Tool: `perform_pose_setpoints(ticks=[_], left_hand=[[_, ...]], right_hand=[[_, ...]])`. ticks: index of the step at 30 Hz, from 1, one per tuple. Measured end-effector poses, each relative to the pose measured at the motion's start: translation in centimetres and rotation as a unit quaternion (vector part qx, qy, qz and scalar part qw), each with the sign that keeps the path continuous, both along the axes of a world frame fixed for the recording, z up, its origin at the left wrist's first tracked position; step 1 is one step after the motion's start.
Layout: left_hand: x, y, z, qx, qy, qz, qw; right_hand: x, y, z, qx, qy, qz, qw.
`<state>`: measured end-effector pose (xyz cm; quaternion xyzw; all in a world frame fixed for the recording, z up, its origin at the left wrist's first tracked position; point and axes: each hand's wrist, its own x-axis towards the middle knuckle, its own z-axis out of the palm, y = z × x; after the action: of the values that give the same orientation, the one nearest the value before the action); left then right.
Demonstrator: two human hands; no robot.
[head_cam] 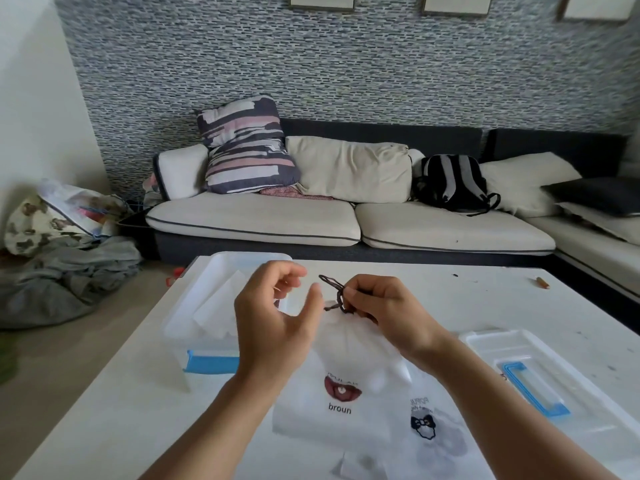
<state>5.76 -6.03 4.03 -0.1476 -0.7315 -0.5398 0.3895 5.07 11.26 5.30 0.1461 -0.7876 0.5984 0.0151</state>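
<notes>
A white cloth pouch (346, 375) printed with "broun" lies mouth-away on the white counter (485, 299), just in front of the person. That way its neck sits up between both hands and the dark brown drawstring (334, 289) can be worked without lifting the whole bag. The right hand (384, 306) has a tight grip: thumb and curled fingers pinch the cord where its loops gather, raising them a little above the gathered neck, probably to tie or loosen the closure. The left hand (277, 320) hangs just beside the cord with a released grip. Its fingers are loosely bent and its thumb is near the cord's free end, with nothing visibly between them, so it seems ready to catch a loop. A second pouch (433, 431) with a dark print lies flat under the right forearm. A clear storage box (194, 323) with a blue latch stands to the left and its lid (554, 393) rests to the right, likely kept near so the pouches can go in or out.
</notes>
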Motion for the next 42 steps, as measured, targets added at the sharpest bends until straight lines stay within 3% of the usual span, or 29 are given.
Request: perform_pose_setpoints(ticks=[3,7,19,22,27,30,39,42], left_hand=[[0.3,0.7,0.0,-0.135,0.167,0.057,0.975],[0.3,1.3,-0.7,-0.210,0.123,0.052,0.968],[-0.2,0.7,-0.3,-0.092,-0.069,-0.078,0.990],[-0.1,0.6,-0.4,-0.049,-0.142,-0.142,0.978],[-0.4,0.2,-0.5,-0.073,-0.152,-0.169,0.971],[-0.6,-0.2,-0.4,-0.046,-0.194,-0.192,0.961],[-0.7,0.1,-0.4,0.042,-0.264,-0.246,0.932],[-0.4,0.6,0.0,0.082,-0.316,-0.285,0.901]], right_hand=[[0.0,-0.3,-0.1,-0.009,-0.003,-0.003,1.000],[-0.1,-0.4,-0.1,-0.009,0.006,-0.002,1.000],[0.1,-0.4,0.1,0.038,0.055,0.001,0.998],[0.2,-0.3,0.2,0.075,0.085,-0.010,0.994],[0.4,-0.1,0.3,0.067,0.080,0.005,0.995],[0.6,0.0,0.3,0.068,0.064,0.013,0.996],[1.0,-0.1,1.3,0.132,0.132,0.008,0.982],[0.8,0.5,1.1,0.168,0.173,-0.013,0.970]])
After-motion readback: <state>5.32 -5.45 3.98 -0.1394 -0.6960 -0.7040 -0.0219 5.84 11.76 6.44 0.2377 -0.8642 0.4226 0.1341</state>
